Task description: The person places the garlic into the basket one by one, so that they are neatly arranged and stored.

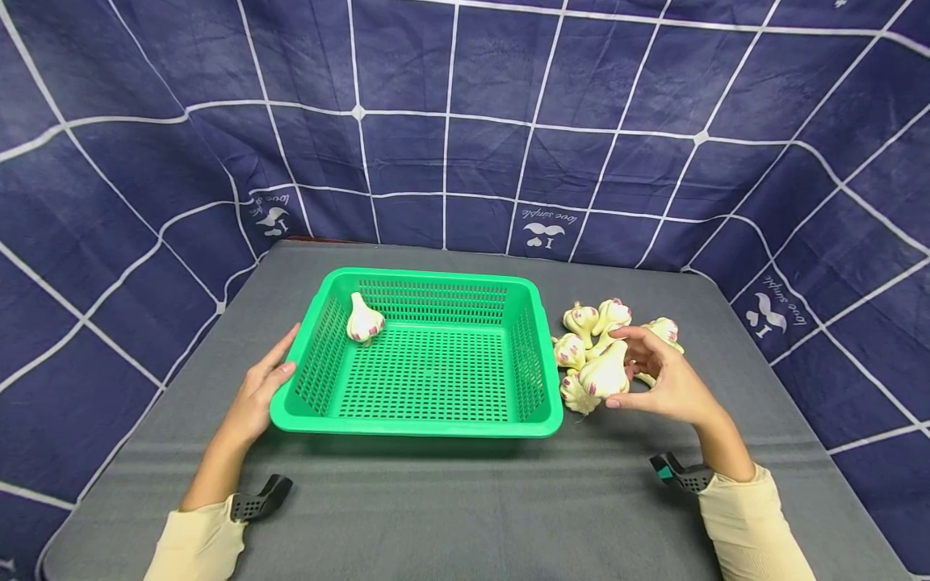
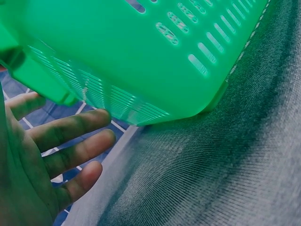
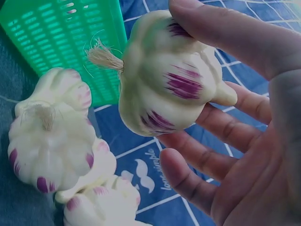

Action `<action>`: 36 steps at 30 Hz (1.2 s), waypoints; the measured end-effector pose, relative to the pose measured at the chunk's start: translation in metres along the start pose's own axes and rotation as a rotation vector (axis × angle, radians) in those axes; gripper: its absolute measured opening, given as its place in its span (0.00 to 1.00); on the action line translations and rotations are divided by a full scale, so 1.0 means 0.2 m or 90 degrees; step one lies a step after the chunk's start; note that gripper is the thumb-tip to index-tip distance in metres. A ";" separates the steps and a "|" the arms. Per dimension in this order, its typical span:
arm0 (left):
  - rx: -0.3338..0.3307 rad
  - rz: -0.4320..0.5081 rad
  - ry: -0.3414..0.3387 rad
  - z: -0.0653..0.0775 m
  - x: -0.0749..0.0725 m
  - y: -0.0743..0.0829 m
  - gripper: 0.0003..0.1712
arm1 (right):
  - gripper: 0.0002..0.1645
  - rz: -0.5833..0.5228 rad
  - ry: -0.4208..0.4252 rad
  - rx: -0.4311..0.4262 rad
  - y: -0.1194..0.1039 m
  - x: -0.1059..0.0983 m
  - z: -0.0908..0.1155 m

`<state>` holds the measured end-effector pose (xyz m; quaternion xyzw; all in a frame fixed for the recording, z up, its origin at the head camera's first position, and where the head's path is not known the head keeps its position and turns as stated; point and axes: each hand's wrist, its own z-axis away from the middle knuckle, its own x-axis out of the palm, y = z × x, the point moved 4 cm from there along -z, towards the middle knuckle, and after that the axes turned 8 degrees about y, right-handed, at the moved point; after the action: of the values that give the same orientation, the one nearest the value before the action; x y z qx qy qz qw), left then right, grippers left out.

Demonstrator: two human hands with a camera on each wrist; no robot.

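A garlic bulb (image 1: 605, 374) with purple streaks is held between the thumb and fingers of my right hand (image 1: 670, 382), above the right end of the garlic pile. Its root tuft (image 3: 106, 57) points toward the green basket (image 1: 417, 429) in the right wrist view. My left hand (image 1: 260, 394) is at the basket's left side, its thumb and forefinger right at the rim. Straight, spread fingers (image 2: 80, 148) show beside the basket wall in the left wrist view. One garlic bulb (image 1: 363, 321) lies inside the basket, in its back left corner.
Several garlic bulbs (image 1: 579, 321) lie in a loose pile along the basket's right side, partly hidden by my right hand. Grey cloth (image 1: 450, 508) covers the table. Blue checked cloth (image 1: 487, 153) hangs behind it and at both sides.
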<state>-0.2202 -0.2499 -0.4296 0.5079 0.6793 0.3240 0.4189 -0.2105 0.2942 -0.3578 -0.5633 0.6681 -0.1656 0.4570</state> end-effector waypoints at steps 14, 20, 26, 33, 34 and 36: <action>0.003 -0.024 0.002 0.00 0.00 0.01 0.28 | 0.53 -0.007 0.023 -0.045 -0.04 0.05 -0.13; 0.008 -0.033 0.001 0.00 0.00 0.01 0.28 | 0.57 -0.039 0.016 -0.028 -0.06 0.07 -0.18; 0.005 -0.030 -0.003 0.00 0.00 0.00 0.29 | 0.54 -0.029 0.012 -0.017 -0.08 0.09 -0.22; 0.004 -0.030 -0.002 0.00 -0.01 0.00 0.29 | 0.51 -0.046 -0.003 -0.024 -0.10 0.13 -0.26; 0.003 -0.030 -0.002 0.00 -0.01 0.00 0.29 | 0.50 -0.043 -0.006 -0.022 -0.10 0.14 -0.27; 0.001 -0.031 0.000 0.00 -0.01 0.00 0.29 | 0.50 -0.038 -0.019 -0.016 -0.10 0.17 -0.29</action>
<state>-0.2203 -0.2511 -0.4288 0.4914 0.6919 0.3130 0.4265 -0.2432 0.2408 -0.3265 -0.5909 0.6462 -0.1621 0.4550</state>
